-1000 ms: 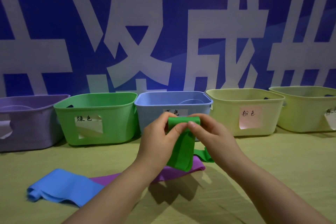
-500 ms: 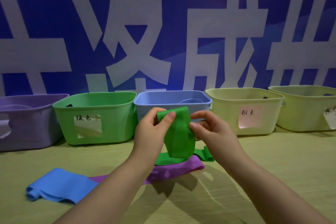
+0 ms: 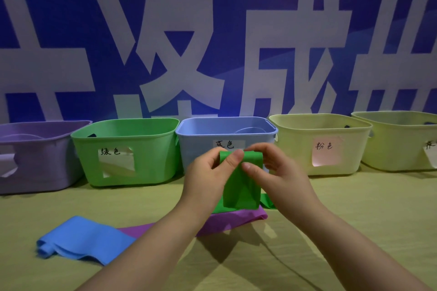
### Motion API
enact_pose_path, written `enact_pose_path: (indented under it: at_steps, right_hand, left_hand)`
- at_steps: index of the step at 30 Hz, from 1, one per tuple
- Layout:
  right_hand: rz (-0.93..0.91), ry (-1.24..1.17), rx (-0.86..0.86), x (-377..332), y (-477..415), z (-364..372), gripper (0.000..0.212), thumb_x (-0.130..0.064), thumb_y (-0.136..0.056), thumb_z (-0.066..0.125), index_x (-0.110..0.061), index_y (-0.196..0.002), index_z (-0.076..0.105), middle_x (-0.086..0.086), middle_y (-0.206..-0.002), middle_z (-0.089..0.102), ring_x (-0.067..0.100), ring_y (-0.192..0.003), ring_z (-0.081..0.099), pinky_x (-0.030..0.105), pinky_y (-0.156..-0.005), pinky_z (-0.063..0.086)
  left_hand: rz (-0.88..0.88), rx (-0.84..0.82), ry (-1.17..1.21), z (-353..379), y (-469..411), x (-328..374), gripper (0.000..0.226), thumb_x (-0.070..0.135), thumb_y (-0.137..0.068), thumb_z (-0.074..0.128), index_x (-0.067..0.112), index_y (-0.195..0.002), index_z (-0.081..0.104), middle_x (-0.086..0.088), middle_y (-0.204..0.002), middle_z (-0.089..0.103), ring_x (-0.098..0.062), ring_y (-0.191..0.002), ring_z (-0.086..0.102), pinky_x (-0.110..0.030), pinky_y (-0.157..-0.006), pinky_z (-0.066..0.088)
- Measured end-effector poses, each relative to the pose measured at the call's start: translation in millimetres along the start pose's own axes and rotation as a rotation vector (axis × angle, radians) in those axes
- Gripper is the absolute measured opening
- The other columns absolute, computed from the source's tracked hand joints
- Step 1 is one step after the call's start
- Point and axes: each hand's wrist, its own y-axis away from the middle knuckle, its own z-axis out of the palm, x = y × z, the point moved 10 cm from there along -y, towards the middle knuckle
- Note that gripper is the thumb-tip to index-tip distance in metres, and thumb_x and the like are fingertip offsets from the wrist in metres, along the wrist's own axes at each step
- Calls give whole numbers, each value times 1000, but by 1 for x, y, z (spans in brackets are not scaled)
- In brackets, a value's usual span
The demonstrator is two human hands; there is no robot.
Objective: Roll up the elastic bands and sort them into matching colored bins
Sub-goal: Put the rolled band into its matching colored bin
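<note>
Lying nearest: the blue band (image 3: 85, 241) is resting flat on the table (image 3: 354, 208) at about 8 o'clock from the hands, its left end folded over on itself.
Purple band: the purple band (image 3: 236, 220) is stretching across the table from the blue band's right edge, passing under the left forearm and ending at 6 o'clock below the hands.
Green band: the green band (image 3: 238, 186) is being held up in the air between both hands. Its top end is turned over into the start of a roll (barely a turn so far). Its lower part is draping onto the purple band, and its tail is trailing onto the table at 4 o'clock.
Left hand: the left hand (image 3: 205, 179) is pinching the top left of the green fold between thumb and fingers.
Right hand: the right hand (image 3: 281, 172) is gripping the top right of the fold, thumb pressing on the front and fingers curling behind.
Bins: five are standing in a row at 12 o'clock. The purple bin (image 3: 35, 160) is at 9, the green bin (image 3: 146, 149) at 10, and the blue bin (image 3: 196, 146) directly behind the hands. The yellow bin (image 3: 295, 149) with a pink label is at 2, and a second yellow bin (image 3: 397, 149) is at 3.
Backdrop: a blue banner (image 3: 212, 30) with large white characters is hanging behind the bins.
</note>
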Motion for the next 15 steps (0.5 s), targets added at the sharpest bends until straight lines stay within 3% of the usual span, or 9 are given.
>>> enact_pose_path:
  at_steps: [2, 5, 8, 10, 12, 15]
  right_hand:
    - [21, -45, 5, 5, -2, -1, 12, -25, -78, 70, -33, -80, 62, -10, -83, 67, 12, -88, 62, 31, -75, 53]
    - [47, -108, -26, 8, -2, 4, 10, -43, -70, 68, -37, -77, 66, -7, -82, 70, 13, -86, 65, 35, -77, 54]
    - [78, -147, -18, 10, 0, 2, 16, -42, -74, 63, -28, -79, 68, -6, -78, 70, 6, -77, 65, 24, -70, 52]
    - [104, -161, 2, 11, -1, -3, 18, -32, -84, 59, -16, -81, 68, -4, -70, 67, 2, -65, 60, 15, -60, 47]
    - [141, -155, -1, 13, -1, -3, 26, -33, -86, 56, -10, -83, 69, -1, -68, 65, 0, -61, 58, 11, -56, 45]
    - [147, -185, -13, 11, -1, 0, 31, -41, -80, 56, -14, -91, 68, -2, -77, 67, -1, -66, 60, 10, -58, 45]
  left_hand:
    - [-17, -5, 3, -1, -1, -1, 47, 61, -61, 54, 15, -67, 60, 9, -53, 57, -4, -53, 53, -22, -52, 44]
    - [15, -7, 12, -2, -1, 2, 37, 55, -61, 60, 23, -78, 62, 11, -68, 63, -3, -66, 59, -21, -59, 49]
    - [38, -48, 63, 3, -1, 5, 26, 39, -62, 67, 32, -86, 62, 12, -82, 64, -1, -78, 61, -18, -67, 50]
    - [47, -65, 43, 6, -2, 4, 19, 27, -66, 73, 35, -80, 64, 10, -80, 66, -8, -80, 63, -26, -71, 53]
    - [51, -56, -1, 5, -4, 0, 27, 12, -73, 73, 37, -76, 65, 10, -76, 67, -11, -78, 62, -35, -74, 54]
    - [52, -29, -25, 2, -4, 0, 11, 24, -75, 71, 32, -78, 64, 7, -73, 66, -14, -76, 62, -42, -75, 53]
